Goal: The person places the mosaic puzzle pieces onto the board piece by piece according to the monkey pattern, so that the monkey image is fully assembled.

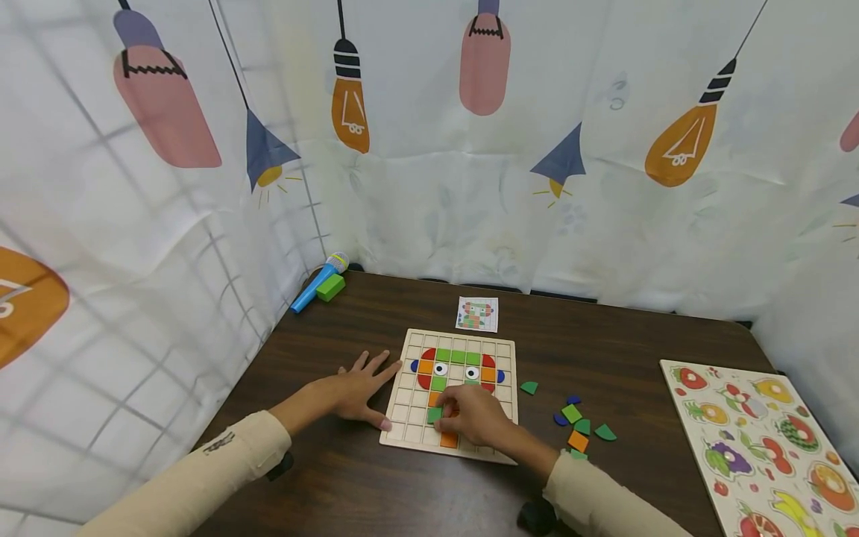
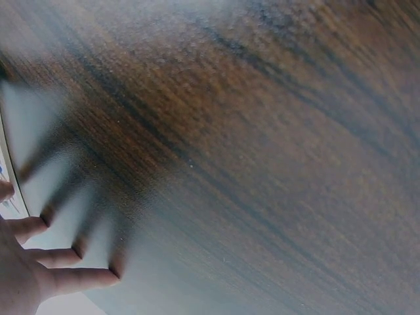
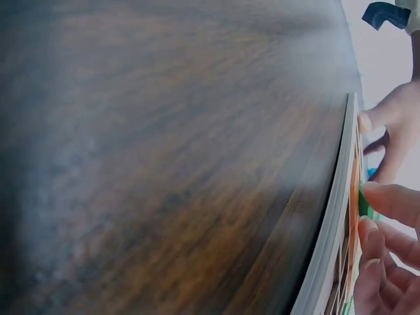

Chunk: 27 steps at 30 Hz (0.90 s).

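My left fingers (image 1: pixel 388 373) spread wide at the left of the grid board (image 1: pixel 411 415); my right fingers (image 1: pixel 451 394) pinch a green tile (image 1: pixel 434 415).

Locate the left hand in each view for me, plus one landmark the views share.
Head: left hand below and left of centre, fingers spread at the board's left edge.
Left wrist: left hand in the lower left corner, fingers pointing right.
Right wrist: left hand at the right edge, upper half, above the right hand.
Shared landmark: the dark table, in all three.
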### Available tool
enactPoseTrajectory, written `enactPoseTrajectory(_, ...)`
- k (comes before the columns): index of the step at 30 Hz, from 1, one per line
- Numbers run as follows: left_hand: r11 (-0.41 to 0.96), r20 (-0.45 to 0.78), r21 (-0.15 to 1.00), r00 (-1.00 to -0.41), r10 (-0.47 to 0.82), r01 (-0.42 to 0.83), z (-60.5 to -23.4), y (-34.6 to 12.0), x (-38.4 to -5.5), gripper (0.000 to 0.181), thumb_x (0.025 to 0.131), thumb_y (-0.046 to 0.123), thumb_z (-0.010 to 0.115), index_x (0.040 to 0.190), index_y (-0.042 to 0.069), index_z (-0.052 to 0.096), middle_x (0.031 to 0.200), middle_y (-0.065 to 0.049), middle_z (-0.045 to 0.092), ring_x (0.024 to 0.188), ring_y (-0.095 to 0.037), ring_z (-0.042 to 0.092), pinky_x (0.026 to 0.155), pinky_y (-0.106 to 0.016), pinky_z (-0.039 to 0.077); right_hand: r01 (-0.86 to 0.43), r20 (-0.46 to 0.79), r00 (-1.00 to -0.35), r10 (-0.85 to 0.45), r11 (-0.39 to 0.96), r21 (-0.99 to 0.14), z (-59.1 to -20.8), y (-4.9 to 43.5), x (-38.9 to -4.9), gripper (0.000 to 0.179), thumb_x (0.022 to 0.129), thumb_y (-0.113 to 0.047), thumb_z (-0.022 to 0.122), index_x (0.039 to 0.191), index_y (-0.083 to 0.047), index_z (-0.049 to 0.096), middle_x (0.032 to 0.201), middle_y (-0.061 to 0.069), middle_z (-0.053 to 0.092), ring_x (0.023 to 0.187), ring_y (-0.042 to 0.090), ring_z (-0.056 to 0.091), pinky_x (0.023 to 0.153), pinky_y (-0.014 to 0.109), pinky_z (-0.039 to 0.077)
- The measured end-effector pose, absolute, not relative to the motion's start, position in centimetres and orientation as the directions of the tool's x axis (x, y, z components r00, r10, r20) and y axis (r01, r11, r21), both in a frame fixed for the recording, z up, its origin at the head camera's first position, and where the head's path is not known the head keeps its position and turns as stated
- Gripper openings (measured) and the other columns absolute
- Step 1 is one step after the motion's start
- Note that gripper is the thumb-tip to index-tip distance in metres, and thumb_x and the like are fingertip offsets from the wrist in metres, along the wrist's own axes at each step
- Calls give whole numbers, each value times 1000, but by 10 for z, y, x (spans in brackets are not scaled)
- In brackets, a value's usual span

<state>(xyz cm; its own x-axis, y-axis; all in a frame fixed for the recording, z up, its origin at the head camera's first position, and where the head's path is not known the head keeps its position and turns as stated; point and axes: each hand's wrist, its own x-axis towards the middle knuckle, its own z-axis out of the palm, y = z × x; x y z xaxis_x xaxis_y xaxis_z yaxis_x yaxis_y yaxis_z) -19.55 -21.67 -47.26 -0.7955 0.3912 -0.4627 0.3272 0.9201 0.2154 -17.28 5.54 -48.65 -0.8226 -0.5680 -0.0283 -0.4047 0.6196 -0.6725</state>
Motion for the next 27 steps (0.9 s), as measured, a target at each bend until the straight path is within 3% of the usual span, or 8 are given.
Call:
enactPoseTrajectory(11,921,-463,204,-796,391,333,-473,-216,-196,112,78,75,66,163,26,14,169,-15,5,151,-53,9,105,-77,28,-457,-3,-816,-578,648,-610,-483,54,-173,19,82,-25,84,95,-12,77,67,-12,55,61,2,48,56,20,40)
enactPoseTrajectory(16,920,-459,208,-798,391,332,-472,-216,-196,112,78,75,67,163,25,13,169,-15,5,151,-53,9,105,-78,28,-477,22,-806,-591,629,-614,-482,63,-177,14,88,-25,79,97,-14,78,71,-13,58,66,2,50,59,21,41)
enactPoseTrajectory(21,918,-457,214,-796,397,335,-472,-217,-195,112,78,74,67,163,25,12,169,-15,4,151,-53,8,105,-78,27,-530,72,-768,-636,568,-630,-477,96,-186,14,95,-24,71,102,-14,77,85,-11,66,75,3,53,66,21,45)
enactPoseTrajectory(27,916,-457,221,-794,401,336,-470,-216,-194,112,79,73,68,163,24,13,169,-15,4,151,-54,8,105,-78,27,-536,72,-750,-658,541,-648,-477,155,-193,18,97,-28,69,106,-14,75,90,-9,67,62,3,49,56,21,44)
